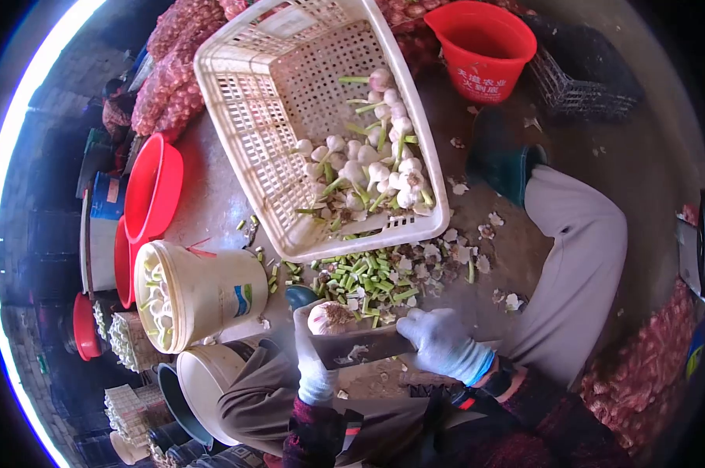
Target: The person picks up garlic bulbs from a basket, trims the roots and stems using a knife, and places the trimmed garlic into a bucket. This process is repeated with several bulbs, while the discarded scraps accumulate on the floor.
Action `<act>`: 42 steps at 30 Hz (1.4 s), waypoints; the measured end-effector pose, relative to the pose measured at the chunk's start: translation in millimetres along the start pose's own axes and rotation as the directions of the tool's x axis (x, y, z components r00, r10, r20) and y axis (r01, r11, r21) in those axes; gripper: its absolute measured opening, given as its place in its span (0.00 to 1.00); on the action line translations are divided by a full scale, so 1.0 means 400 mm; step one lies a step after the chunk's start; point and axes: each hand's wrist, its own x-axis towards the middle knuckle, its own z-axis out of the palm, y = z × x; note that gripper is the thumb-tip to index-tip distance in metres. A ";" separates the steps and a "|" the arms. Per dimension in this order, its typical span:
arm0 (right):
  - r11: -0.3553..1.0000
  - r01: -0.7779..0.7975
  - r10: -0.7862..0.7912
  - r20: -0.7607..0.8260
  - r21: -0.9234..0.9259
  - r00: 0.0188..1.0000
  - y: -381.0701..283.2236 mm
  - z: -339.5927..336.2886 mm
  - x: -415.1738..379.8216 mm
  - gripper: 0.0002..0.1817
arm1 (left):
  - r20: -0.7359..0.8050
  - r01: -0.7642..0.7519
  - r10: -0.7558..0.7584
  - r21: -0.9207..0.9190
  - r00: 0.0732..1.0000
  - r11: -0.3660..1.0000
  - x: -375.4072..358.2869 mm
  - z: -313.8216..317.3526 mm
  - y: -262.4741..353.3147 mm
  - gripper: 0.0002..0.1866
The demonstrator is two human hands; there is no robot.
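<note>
A garlic bulb (329,318) with its roots showing is held in my gloved left hand (313,363), whose fingers are wrapped round it. My gloved right hand (446,343) is closed on the end of a dark flat blade (364,347), which lies across between my hands, just below the bulb. Beyond them a white perforated basket (247,148) holds many garlic bulbs (368,168) with short green stems. Cut green stem pieces (364,274) and papery skins (450,253) lie on the floor between the basket and my hands.
A white bucket (220,288) of garlic stands at the left, near red tubs (153,191). A red bucket (485,58) and a dark crate (578,86) are at the upper right. Net sacks (641,370) lie lower right. Another person (117,113) is far left.
</note>
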 end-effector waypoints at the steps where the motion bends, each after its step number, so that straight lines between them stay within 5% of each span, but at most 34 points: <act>1: 1.000 -0.011 0.011 -0.009 0.012 1.000 0.012 0.014 0.000 0.05 | -0.035 0.030 -0.033 -0.092 0.999 0.995 -0.005 0.010 0.001 0.23; 2: 1.000 -0.023 0.023 0.001 0.016 1.000 0.028 0.029 0.002 0.05 | -0.071 0.059 -0.073 -0.183 0.995 0.981 -0.008 0.017 -0.004 0.23; 3: 0.999 -0.040 0.040 0.000 0.013 0.999 0.044 0.047 0.002 0.05 | -0.073 0.096 -0.096 -0.012 0.993 0.995 0.004 0.016 -0.019 0.23; 6: 0.996 -0.089 0.088 0.049 0.003 0.995 0.071 0.075 0.006 0.05 | -0.051 0.053 -0.053 -0.007 0.997 0.999 0.013 0.004 -0.105 0.22; 8: 0.996 -0.086 0.086 0.009 0.035 0.996 0.089 0.104 0.004 0.05 | -0.117 0.151 -0.163 -0.108 0.980 0.983 0.006 0.019 -0.078 0.22; 10: 0.993 -0.114 0.111 0.061 0.042 0.992 0.145 0.133 0.000 0.06 | 0.023 0.317 -0.325 -0.295 0.945 0.901 0.004 0.016 -0.045 0.33; 11: 0.941 -0.327 0.337 0.194 -0.086 0.921 0.215 0.143 -0.003 0.08 | 0.036 0.194 -0.191 -0.151 0.981 0.969 -0.013 0.010 -0.029 0.36; 12: 0.822 -0.526 0.569 0.283 -0.219 0.772 0.230 0.153 -0.011 0.10 | 0.091 -0.098 0.106 -0.089 0.990 0.991 -0.010 0.005 0.012 0.35; 13: 0.832 -0.509 0.553 0.270 -0.220 0.788 0.213 0.151 0.004 0.10 | 0.029 -0.002 0.006 -0.140 1.000 0.990 -0.003 0.002 0.029 0.36; 15: 0.834 -0.550 0.544 0.094 0.045 0.834 0.184 0.134 0.020 0.13 | 0.016 0.105 -0.109 -0.440 0.994 0.892 0.007 0.009 0.037 0.40; 16: 0.829 -0.559 0.555 0.122 -0.006 0.823 0.143 0.100 0.026 0.13 | -0.028 0.105 -0.124 -0.379 0.992 0.920 0.014 0.017 0.034 0.39; 20: 0.742 -0.620 0.583 0.211 0.255 0.784 0.108 0.120 -0.001 0.10 | -0.140 0.102 -0.197 -0.501 0.970 0.859 0.017 0.043 -0.013 0.31; 24: 0.761 -0.261 0.491 -0.266 0.593 0.829 -0.001 0.027 0.045 0.11 | -0.135 0.053 -0.245 -0.772 0.960 0.633 0.043 0.092 -0.042 0.23; 26: 0.782 -0.275 0.446 -0.194 0.559 0.874 0.004 0.018 0.044 0.08 | -0.095 0.070 -0.235 -0.790 0.967 0.609 0.048 0.124 -0.043 0.20; 28: 0.678 -0.703 0.620 0.348 0.214 0.704 0.146 0.216 -0.002 0.11 | -0.100 0.053 -0.197 -0.761 0.975 0.647 0.055 0.151 -0.040 0.18; 31: 0.610 -0.711 0.627 0.335 0.350 0.703 0.190 0.283 -0.040 0.16 | -0.080 0.075 -0.314 -0.888 0.946 0.453 0.083 0.150 -0.020 0.17; 32: 0.674 -0.703 0.648 0.276 0.228 0.710 0.159 0.221 -0.015 0.17 | -0.109 0.033 -0.368 -0.933 0.923 0.358 0.072 0.115 -0.012 0.16; 33: 0.689 -0.687 0.599 0.353 0.229 0.719 0.181 0.208 -0.013 0.18 | -0.060 0.020 -0.406 -0.982 0.912 0.190 0.070 0.041 -0.126 0.29; 34: 0.621 -0.697 0.634 0.294 0.358 0.716 0.186 0.200 -0.020 0.18 | -0.120 -0.059 -0.411 -0.986 0.904 0.158 0.083 -0.003 -0.092 0.27; 35: 0.786 -0.500 0.524 0.038 0.363 0.851 0.257 0.281 -0.060 0.17 | -0.210 -0.146 -0.379 -0.971 0.901 0.190 0.099 -0.079 -0.096 0.25; 36: 0.569 -0.671 0.680 0.188 0.476 0.709 0.213 0.227 -0.033 0.14 | -0.279 -0.215 -0.350 -0.953 0.894 0.212 0.117 -0.153 -0.109 0.24; 38: 0.442 -0.786 0.789 0.230 0.432 0.570 0.149 0.154 -0.004 0.13 | -0.457 -0.331 -0.300 -0.861 0.837 0.387 0.146 -0.295 -0.048 0.17; 39: 0.586 -0.720 0.723 0.162 0.371 0.672 0.160 0.168 -0.014 0.12 | -0.580 -0.386 -0.359 -0.786 0.732 0.484 0.169 -0.382 -0.045 0.13; 40: 0.709 -0.638 0.642 0.099 0.299 0.760 0.173 0.180 -0.019 0.12 | -0.586 -0.412 -0.302 -0.776 0.752 0.478 0.209 -0.516 -0.112 0.09; 41: 0.748 -0.628 0.617 0.125 0.214 0.777 0.123 0.144 0.006 0.12 | -0.660 -0.477 -0.152 -0.664 0.736 0.576 0.228 -0.602 -0.101 0.13; 42: 0.754 -0.621 0.609 0.127 0.214 0.783 0.097 0.142 0.010 0.12 | -0.709 -0.521 -0.182 -0.644 0.681 0.560 0.243 -0.653 -0.067 0.18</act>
